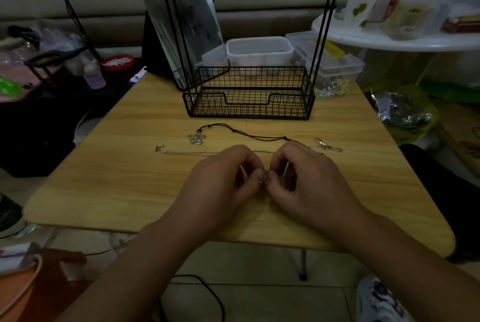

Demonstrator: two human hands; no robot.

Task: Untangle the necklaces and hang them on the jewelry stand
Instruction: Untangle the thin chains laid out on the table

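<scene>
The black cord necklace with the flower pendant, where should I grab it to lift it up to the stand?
Pinch the bare black cord midway along its run, coming straight down from above. It lies flat and nearly straight on the table, clear of both hands, so the flower pendant would likely dangle below rather than snag the thin chain.

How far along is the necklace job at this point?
Early. Done: nothing visibly hung; the jewelry stand shows no necklace on the part in view. In hand: left hand and right hand pinch a knot in the thin chain. Left: the black cord necklace lies on the table.
</scene>
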